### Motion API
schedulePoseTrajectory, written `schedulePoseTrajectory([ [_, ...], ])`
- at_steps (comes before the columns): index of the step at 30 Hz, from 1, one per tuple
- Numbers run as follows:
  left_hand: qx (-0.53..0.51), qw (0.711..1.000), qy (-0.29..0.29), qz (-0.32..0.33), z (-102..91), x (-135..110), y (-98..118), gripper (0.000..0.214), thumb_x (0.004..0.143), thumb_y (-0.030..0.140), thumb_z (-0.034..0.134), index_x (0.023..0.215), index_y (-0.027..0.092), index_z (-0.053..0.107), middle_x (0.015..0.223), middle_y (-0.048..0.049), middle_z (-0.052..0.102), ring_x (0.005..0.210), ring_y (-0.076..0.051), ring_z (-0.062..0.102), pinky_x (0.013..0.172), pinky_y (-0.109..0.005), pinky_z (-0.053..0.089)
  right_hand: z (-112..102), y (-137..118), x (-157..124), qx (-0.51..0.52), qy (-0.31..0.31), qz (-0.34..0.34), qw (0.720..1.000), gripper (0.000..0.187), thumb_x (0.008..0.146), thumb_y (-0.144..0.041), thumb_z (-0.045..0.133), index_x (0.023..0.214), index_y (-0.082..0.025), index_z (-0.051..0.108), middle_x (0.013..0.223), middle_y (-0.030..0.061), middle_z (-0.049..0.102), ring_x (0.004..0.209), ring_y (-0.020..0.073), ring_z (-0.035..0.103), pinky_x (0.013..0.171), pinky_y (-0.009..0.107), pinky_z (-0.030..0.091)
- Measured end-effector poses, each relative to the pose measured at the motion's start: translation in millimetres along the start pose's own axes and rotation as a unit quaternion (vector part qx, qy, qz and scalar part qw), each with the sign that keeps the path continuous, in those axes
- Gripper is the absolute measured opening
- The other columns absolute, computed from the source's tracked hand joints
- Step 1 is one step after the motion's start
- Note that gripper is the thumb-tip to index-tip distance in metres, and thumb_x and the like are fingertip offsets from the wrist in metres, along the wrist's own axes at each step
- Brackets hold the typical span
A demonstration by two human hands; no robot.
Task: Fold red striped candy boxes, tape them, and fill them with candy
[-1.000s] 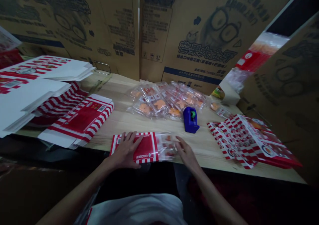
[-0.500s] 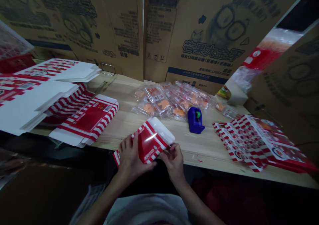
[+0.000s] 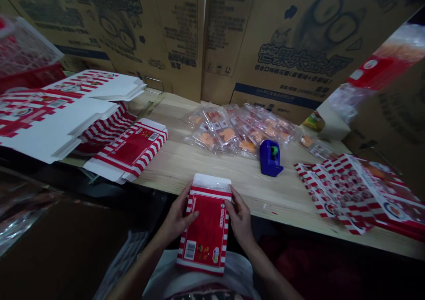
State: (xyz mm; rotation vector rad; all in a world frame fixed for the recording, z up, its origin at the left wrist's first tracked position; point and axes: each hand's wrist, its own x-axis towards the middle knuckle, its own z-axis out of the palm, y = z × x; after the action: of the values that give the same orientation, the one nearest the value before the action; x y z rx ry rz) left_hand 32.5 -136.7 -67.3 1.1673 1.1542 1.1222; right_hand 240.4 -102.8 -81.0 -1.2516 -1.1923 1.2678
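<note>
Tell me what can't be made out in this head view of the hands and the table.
- Inside of the red-and-white printed box: its own walls hide it.
- Box print under the left hand and right hand: the fingers cover it.
- Small print on the box: too small to read.
- Orange pieces in the clear plastic packets: glare on the plastic blurs them.
- Printed flat cartons at right: the right edge of the view cuts them off.

The head-worn camera looks forward and down, close above the left hand (image 3: 177, 216) and right hand (image 3: 239, 218).
</note>
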Motion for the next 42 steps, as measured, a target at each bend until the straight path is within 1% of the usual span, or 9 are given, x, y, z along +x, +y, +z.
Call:
schedulePoseTrajectory([
  [5, -0.082, 0.995, -0.023, -0.047, -1.2, -5, -3, 0.052, 0.073, 0.034, 0.074, 0.116, 0.022, 0.049, 0.11, -0.0065, 0.063, 0.095, -0.022, 0.063, 0.082, -0.034, 0.053, -6, 2, -3, -0.115, -0.048, -0.055, 0.991, 0.017, 0.087, -0.037, 0.055, 0.097, -0.026, 0.064, 0.094, 0.0032, 0.067, 0.087, 0.023, 0.063, 0.079, 0.035, 0.05],
  [8, -0.035, 0.998, 0.038, -0.02, -1.7, -1, 0, 0.021, 0.08, 0.034, 0.067, 0.087, 0.019, 0.054, 0.083, -0.0004, 0.059, 0.078, -0.015, 0.057, 0.071, -0.026, 0.047, -4, -7, 0, -0.145, -0.083, -0.123, 0.978, 0.016, 0.089, -0.033, 0.052, 0.079, -0.024, 0.061, 0.084, 0.0031, 0.062, 0.083, 0.0214, 0.059, 0.077, 0.033, 0.047],
  [11, -0.004, 0.994, 0.104, 0.034, -1.1, 5, 1, 0.023, 0.084, 0.031, 0.062, 0.069, 0.016, 0.052, 0.082, -0.0006, 0.056, 0.078, -0.013, 0.053, 0.072, -0.025, 0.043, 1, -13, 1, -0.151, -0.09, -0.152, 0.973, 0.019, 0.088, -0.029, 0.054, 0.071, -0.023, 0.059, 0.08, 0.003, 0.059, 0.082, 0.0206, 0.057, 0.077, 0.032, 0.045],
  [14, -0.051, 0.987, 0.149, 0.011, 0.5, 8, 2, 0.024, 0.078, 0.029, 0.068, 0.066, 0.016, 0.05, 0.074, 0.0015, 0.054, 0.069, -0.011, 0.051, 0.066, -0.023, 0.041, 8, -11, 0, -0.096, -0.046, -0.102, 0.989, 0.006, 0.086, -0.029, 0.058, 0.089, -0.024, 0.059, 0.077, -0.0001, 0.057, 0.073, 0.017, 0.056, 0.069, 0.029, 0.046],
  [17, -0.11, 0.977, 0.183, -0.028, -1.7, 9, 6, 0.025, 0.071, 0.026, 0.073, 0.084, 0.019, 0.053, 0.072, 0.0049, 0.052, 0.064, -0.01, 0.051, 0.06, -0.02, 0.04, 10, -11, 1, -0.034, -0.034, -0.053, 0.997, 0.034, 0.085, -0.029, 0.061, 0.117, -0.025, 0.053, 0.083, -0.001, 0.058, 0.074, 0.0148, 0.058, 0.069, 0.026, 0.047],
  [20, -0.066, 0.989, 0.132, -0.008, -11.6, 8, 11, 0.035, 0.074, 0.026, 0.07, 0.106, 0.022, 0.057, 0.079, 0.0029, 0.055, 0.07, -0.012, 0.055, 0.062, -0.021, 0.042, 8, -18, 5, -0.055, -0.101, -0.069, 0.991, 0.018, 0.085, -0.031, 0.061, 0.1, -0.022, 0.065, 0.088, 0.0024, 0.062, 0.083, 0.0163, 0.059, 0.075, 0.027, 0.047],
  [24, 0.084, 0.993, 0.045, 0.064, -25.7, 3, 14, 0.015, 0.08, 0.029, 0.066, 0.088, 0.016, 0.071, 0.08, -0.0031, 0.056, 0.075, -0.015, 0.056, 0.066, -0.025, 0.043, 4, -28, 8, -0.054, -0.148, -0.065, 0.985, 0.016, 0.086, -0.034, 0.061, 0.084, -0.021, 0.069, 0.095, 0.0055, 0.066, 0.093, 0.0193, 0.061, 0.08, 0.028, 0.047],
  [33, 0.196, 0.979, 0.016, 0.059, -33.4, 3, 31, 0.015, 0.083, 0.026, 0.063, 0.085, 0.015, 0.073, 0.077, -0.0044, 0.064, 0.072, -0.015, 0.06, 0.068, -0.026, 0.044, 2, -43, 28, -0.103, -0.238, 0.032, 0.965, 0.015, 0.071, -0.028, 0.073, 0.078, -0.017, 0.067, 0.081, 0.0037, 0.07, 0.075, 0.0176, 0.063, 0.067, 0.027, 0.048],
  [42, 0.078, 0.994, -0.033, -0.064, -48.8, 21, 48, 0.024, 0.074, 0.035, 0.07, 0.069, 0.012, 0.069, 0.06, -0.0018, 0.065, 0.055, -0.011, 0.055, 0.055, -0.022, 0.041, 14, -69, 52, -0.158, -0.291, 0.028, 0.943, 0.014, 0.071, -0.029, 0.067, 0.065, -0.016, 0.064, 0.061, 0.0004, 0.063, 0.056, 0.0126, 0.054, 0.052, 0.023, 0.041],
])
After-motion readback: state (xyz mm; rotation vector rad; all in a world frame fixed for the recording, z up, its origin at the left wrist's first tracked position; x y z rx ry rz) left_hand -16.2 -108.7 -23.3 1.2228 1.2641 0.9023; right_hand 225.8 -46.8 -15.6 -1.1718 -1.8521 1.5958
